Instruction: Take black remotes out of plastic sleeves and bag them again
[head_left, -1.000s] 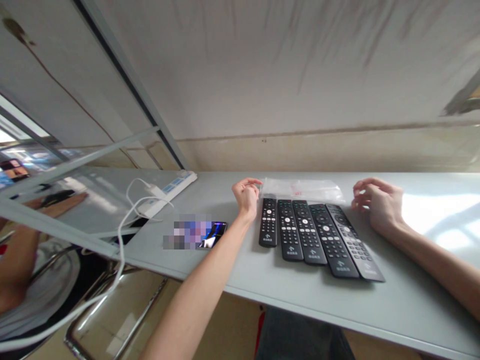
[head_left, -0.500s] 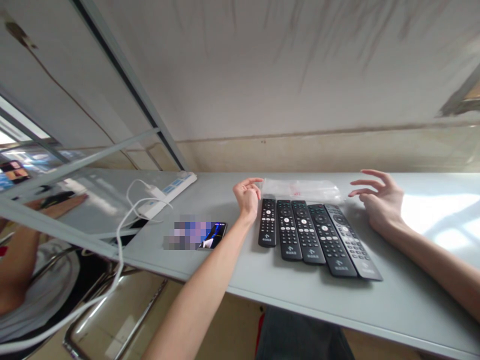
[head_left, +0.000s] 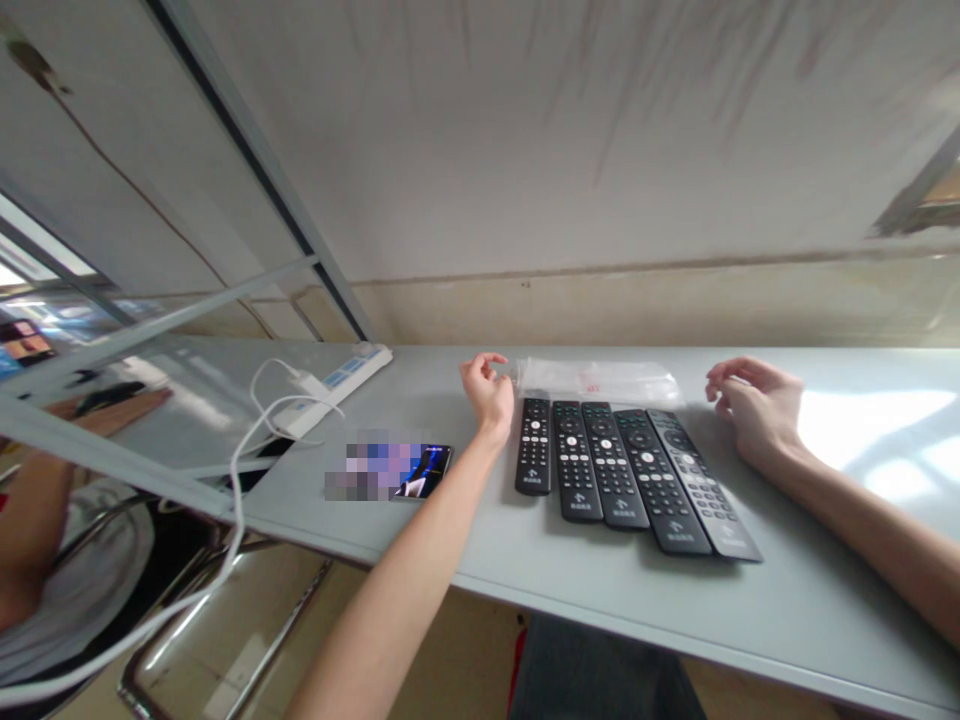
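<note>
Five remotes (head_left: 613,467) lie between the hands, long axes running from the table's (head_left: 517,555) far edge toward its near edge, a bag (head_left: 607,378) beyond their tops. The left hand (head_left: 489,395) is nearer, just beside the bag; the right hand (head_left: 761,405) is slightly farther off. Each grip is empty, loosely curled, fingers unpinched.

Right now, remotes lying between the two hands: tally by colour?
Black remotes: 4
Grey remote: 1
Total: 5
</note>
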